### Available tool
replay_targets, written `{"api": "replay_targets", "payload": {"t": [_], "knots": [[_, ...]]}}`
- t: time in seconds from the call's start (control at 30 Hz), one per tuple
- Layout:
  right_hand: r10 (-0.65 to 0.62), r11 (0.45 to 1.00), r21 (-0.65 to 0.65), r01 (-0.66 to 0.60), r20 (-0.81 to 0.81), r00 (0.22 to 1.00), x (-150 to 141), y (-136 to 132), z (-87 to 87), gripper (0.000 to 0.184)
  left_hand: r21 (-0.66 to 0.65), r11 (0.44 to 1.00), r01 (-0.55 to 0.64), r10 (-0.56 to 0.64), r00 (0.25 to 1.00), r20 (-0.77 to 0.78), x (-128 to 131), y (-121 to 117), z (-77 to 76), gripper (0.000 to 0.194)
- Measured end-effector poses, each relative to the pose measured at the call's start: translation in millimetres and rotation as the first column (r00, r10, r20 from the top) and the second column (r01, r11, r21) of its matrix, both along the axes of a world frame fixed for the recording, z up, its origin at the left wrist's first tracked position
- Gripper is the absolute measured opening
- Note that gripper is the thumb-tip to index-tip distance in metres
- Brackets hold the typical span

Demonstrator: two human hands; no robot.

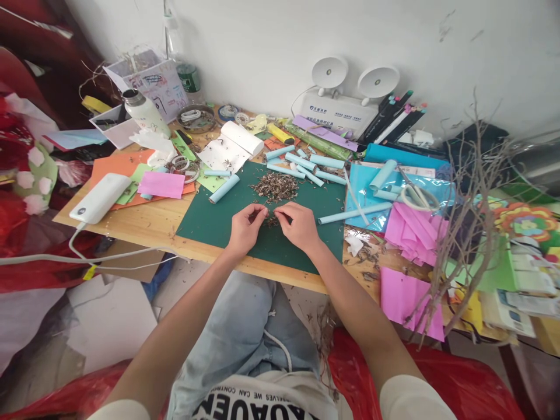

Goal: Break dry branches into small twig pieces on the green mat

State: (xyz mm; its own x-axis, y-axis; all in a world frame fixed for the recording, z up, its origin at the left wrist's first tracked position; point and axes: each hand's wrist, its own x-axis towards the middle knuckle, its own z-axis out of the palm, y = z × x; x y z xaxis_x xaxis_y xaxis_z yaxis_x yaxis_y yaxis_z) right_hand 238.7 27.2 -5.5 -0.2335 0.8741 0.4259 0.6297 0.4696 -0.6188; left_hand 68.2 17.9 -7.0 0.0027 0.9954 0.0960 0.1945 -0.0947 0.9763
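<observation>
Both hands are over a dark green mat (210,233), at the near side of a heap of small brown twig bits (275,186). My left hand (247,227) is closed in a pinch, thumb against fingertips. Facing it, my right hand (298,224) pinches in the same way, its fingertips close to the left ones. What the fingers hold is too small to make out; it looks like brown bits from the heap. A few loose bits (271,222) lie under the fingertips. Rolled light blue paper tubes (308,175) lie behind the heap, and one tube (224,189) rests to its left.
A white power bank (100,198) with a cable lies at left, near a white bottle (144,111). Scissors (417,195), pink paper (413,233) and upright dry branches (472,221) stand or lie at right. A twin-lamp emergency light (341,108) is against the wall.
</observation>
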Motion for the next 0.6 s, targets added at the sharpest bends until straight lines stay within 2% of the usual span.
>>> {"api": "replay_targets", "payload": {"t": [0.13, 0.27, 0.43, 0.6], "knots": [[-0.006, 1.0, -0.008, 0.006, -0.03, 1.0, -1.6, -1.7, 1.4, 0.008, 0.019, 0.999, 0.03, -0.029, 0.999, -0.042, 0.2, 0.2, -0.7, 0.024], [0.054, 0.998, 0.025, -0.052, -0.088, 0.995, -2.5, -2.4, 1.5, 0.016, 0.043, 0.995, 0.088, -0.085, 0.994, -0.075, 0.7, 0.2, 0.1, 0.023], [0.058, 0.997, 0.058, -0.056, -0.033, 0.998, -2.3, -3.3, 1.7, 0.018, 0.031, 0.993, 0.109, -0.105, 0.987, -0.12, 0.2, -0.6, 2.2, 0.027], [-0.016, 0.999, 0.045, 0.017, -0.028, 0.999, -2.8, -5.1, 7.0, 0.019, -0.026, 0.999, 0.044, -0.044, 0.999, -0.001, -1.5, -0.3, 1.0, 0.039]]}}
